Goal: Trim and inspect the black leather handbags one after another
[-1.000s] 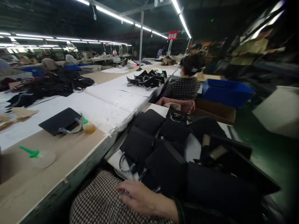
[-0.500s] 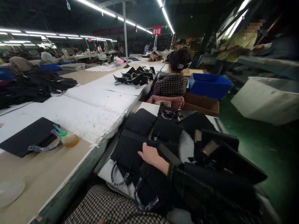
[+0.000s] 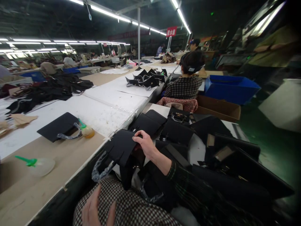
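Thumb and fingers of my right hand (image 3: pixel 146 145) are closed on the upper right edge of a black handbag piece (image 3: pixel 121 146). It is tilted up off the pile, and its plastic-wrapped handle (image 3: pixel 98 169) hangs at its lower left. My left hand (image 3: pixel 96 208) is low in the view over a checked cloth (image 3: pixel 117 191), its fingers apart and nothing in them. More black bag pieces (image 3: pixel 177 131) lie piled under and beyond my right hand, one with a gold-coloured clasp and a wrapped handle (image 3: pixel 176 117).
On the long table at left lie a black panel with a wrapped handle (image 3: pixel 61 125), an amber-filled bottle (image 3: pixel 88 131) and a green-nozzled bottle (image 3: pixel 42 165). A seated co-worker (image 3: pixel 185 84) is ahead. Blue (image 3: pixel 231 91) and brown (image 3: pixel 218 106) bins stand at right.
My right hand has taken hold of a black bag piece and lifted it leftward off the pile. My left hand has risen into view with fingers spread. The camera has turned left.
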Motion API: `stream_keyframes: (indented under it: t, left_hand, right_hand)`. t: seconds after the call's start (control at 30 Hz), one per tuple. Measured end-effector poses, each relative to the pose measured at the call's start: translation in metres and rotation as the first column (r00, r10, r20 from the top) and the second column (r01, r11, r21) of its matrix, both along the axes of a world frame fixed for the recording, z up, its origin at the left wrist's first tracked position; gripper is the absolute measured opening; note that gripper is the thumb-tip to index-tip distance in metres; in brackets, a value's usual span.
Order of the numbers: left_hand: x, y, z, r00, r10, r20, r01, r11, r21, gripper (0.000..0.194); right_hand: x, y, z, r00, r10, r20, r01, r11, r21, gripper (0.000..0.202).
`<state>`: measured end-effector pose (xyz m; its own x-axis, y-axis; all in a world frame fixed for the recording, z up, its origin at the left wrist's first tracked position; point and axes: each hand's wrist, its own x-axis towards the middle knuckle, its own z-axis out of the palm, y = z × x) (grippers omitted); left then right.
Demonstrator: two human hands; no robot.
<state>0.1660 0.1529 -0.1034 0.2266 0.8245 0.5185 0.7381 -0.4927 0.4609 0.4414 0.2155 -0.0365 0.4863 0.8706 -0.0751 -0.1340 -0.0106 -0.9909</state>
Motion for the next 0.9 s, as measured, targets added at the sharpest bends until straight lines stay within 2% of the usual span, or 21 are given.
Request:
stream_keyframes:
  t: [0.1, 0.17, 0.23, 0.33, 0.4, 0.5, 0.6, 0.67, 0.73, 0.77, 0.8, 0.83, 0.9]
  left_hand:
    - [-0.003, 0.004, 0.039, 0.997, 0.038, -0.067, -0.014, 0.944, 0.328, 0.079]
    - [-0.009, 0.002, 0.059, 0.992, 0.078, -0.102, -0.028, 0.905, 0.425, 0.084]
    - [-0.018, -0.005, 0.072, 0.976, 0.111, -0.188, -0.016, 0.897, 0.442, 0.080]
    - [-0.032, -0.020, 0.083, 0.919, 0.102, -0.382, 0.048, 0.930, 0.364, 0.066]
    - [-0.041, -0.030, 0.091, 0.867, 0.112, -0.486, 0.048, 0.951, 0.305, 0.066]
    - [-0.058, -0.039, 0.113, 0.809, 0.148, -0.569, -0.026, 0.976, 0.216, 0.061]
    - [-0.080, -0.040, 0.144, 0.792, 0.133, -0.596, -0.127, 0.991, 0.053, 0.052]
    - [-0.094, -0.038, 0.164, 0.772, 0.136, -0.620, -0.235, 0.969, -0.081, 0.047]
    - [-0.105, -0.033, 0.179, 0.742, 0.132, -0.657, -0.339, 0.920, -0.198, 0.036]
    - [-0.109, -0.030, 0.183, 0.725, 0.121, -0.677, -0.374, 0.896, -0.240, 0.031]
    - [-0.112, -0.026, 0.185, 0.708, 0.107, -0.698, -0.400, 0.876, -0.271, 0.027]
    - [-0.113, -0.023, 0.186, 0.689, 0.090, -0.719, -0.420, 0.858, -0.296, 0.024]
    - [-0.113, -0.016, 0.184, 0.664, 0.040, -0.747, -0.435, 0.833, -0.342, 0.020]
  right_hand:
    - [-0.033, -0.006, 0.040, 0.977, 0.193, -0.092, -0.184, 0.979, 0.090, 0.026]
    - [-0.054, -0.013, 0.062, 0.941, 0.314, -0.129, -0.302, 0.947, 0.106, 0.027]
    - [-0.074, -0.019, 0.080, 0.909, 0.393, -0.141, -0.380, 0.919, 0.106, 0.027]
    - [-0.103, -0.028, 0.096, 0.858, 0.501, -0.117, -0.496, 0.866, 0.067, 0.026]
    - [-0.123, -0.032, 0.101, 0.799, 0.594, -0.094, -0.595, 0.804, 0.030, 0.024]
    - [-0.146, -0.031, 0.103, 0.714, 0.691, -0.112, -0.692, 0.721, 0.039, 0.020]
    - [-0.155, -0.032, 0.107, 0.601, 0.775, -0.197, -0.769, 0.627, 0.121, 0.036]
    - [-0.154, -0.045, 0.113, 0.569, 0.803, -0.176, -0.780, 0.595, 0.192, 0.046]
    - [-0.149, -0.069, 0.118, 0.615, 0.784, -0.077, -0.739, 0.608, 0.288, 0.037]
    - [-0.146, -0.086, 0.118, 0.619, 0.785, -0.026, -0.735, 0.591, 0.331, 0.027]
    - [-0.145, -0.104, 0.117, 0.587, 0.809, 0.011, -0.755, 0.543, 0.368, 0.018]
    - [-0.145, -0.122, 0.113, 0.471, 0.881, 0.041, -0.829, 0.427, 0.360, 0.016]
    - [-0.150, -0.154, 0.095, 0.123, 0.980, 0.158, -0.961, 0.077, 0.267, 0.024]
